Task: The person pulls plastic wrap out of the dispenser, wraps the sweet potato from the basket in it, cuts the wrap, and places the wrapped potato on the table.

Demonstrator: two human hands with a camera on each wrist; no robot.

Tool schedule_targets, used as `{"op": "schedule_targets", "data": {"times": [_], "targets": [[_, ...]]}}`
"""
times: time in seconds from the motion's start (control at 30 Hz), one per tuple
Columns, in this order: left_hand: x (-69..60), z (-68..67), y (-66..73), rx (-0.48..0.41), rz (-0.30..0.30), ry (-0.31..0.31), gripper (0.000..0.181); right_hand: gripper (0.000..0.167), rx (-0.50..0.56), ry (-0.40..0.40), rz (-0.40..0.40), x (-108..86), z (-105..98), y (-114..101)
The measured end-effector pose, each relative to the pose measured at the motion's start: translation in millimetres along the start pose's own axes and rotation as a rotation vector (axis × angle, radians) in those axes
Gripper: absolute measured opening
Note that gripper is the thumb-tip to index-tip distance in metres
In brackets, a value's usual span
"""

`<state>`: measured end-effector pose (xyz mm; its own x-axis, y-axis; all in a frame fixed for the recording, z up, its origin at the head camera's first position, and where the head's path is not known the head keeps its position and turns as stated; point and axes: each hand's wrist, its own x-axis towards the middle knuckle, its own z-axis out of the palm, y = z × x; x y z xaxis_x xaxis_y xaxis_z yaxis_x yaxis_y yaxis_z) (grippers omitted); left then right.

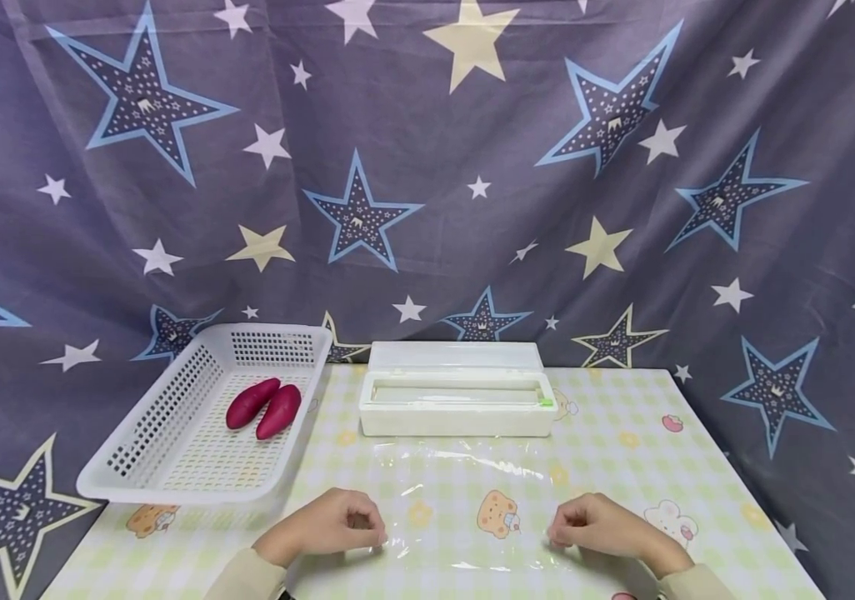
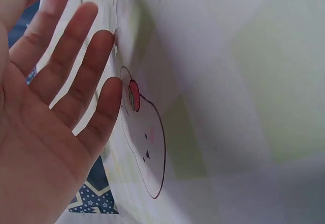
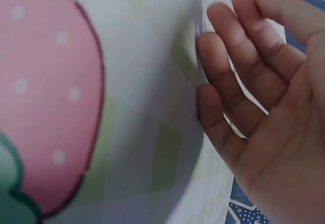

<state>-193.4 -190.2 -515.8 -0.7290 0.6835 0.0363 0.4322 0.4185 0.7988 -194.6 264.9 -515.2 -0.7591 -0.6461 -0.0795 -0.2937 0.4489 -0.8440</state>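
Observation:
A sheet of clear plastic wrap [image 1: 465, 467] lies over the tablecloth in front of a white wrap dispenser box [image 1: 457, 422], showing mostly by its glints. My left hand [image 1: 332, 521] pinches the sheet's left side between thumb and index finger. At the opposite side my right hand [image 1: 603, 529] pinches it likewise. In the wrist views the other fingers [image 2: 84, 82] of the left hand and those of the right [image 3: 238, 76] are loosely bent close to the cloth. The dispenser's lid [image 1: 453, 356] is raised, with a green slider [image 1: 546, 402] at the right end.
Left of the dispenser stands a white perforated basket [image 1: 172, 497] holding two dark-red objects [image 1: 279, 412] that look like sweet potatoes. A checked tablecloth [image 1: 622, 467] with cartoon prints covers the table. Behind hangs a star-patterned curtain [image 1: 442, 233].

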Motion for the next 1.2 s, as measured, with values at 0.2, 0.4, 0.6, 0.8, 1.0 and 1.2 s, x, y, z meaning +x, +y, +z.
{"op": "schedule_targets", "data": {"times": [0.2, 0.4, 0.6, 0.8, 1.0, 1.2], "targets": [[3.0, 2.9, -2.7, 0.036, 0.0, 0.035, 0.011, 0.012, -0.021, 0.039, -0.003, 3.5, 3.1, -0.7], [6.5, 2.6, -3.6, 0.099, -0.008, 0.063, 0.018, 0.014, -0.083, 0.071, 0.008, 5.6, 1.3, -1.8], [6.9, -2.7, 1.3, 0.158, 0.007, 0.074, 0.021, 0.009, -0.143, 0.12, -0.044, 5.9, -1.6, -4.3], [7.9, -16.6, 20.3, 0.204, 0.073, 0.124, 0.02, 0.006, -0.177, 0.187, -0.123, 7.9, -9.8, -14.2], [6.3, -36.3, 35.0, 0.276, 0.163, 0.239, 0.023, 0.006, -0.219, 0.252, -0.183, 12.3, -17.2, -24.0], [1.0, -65.2, 45.4, 0.316, 0.109, 0.347, 0.023, 0.01, -0.215, 0.271, -0.148, 16.2, -21.7, -27.4]]}}
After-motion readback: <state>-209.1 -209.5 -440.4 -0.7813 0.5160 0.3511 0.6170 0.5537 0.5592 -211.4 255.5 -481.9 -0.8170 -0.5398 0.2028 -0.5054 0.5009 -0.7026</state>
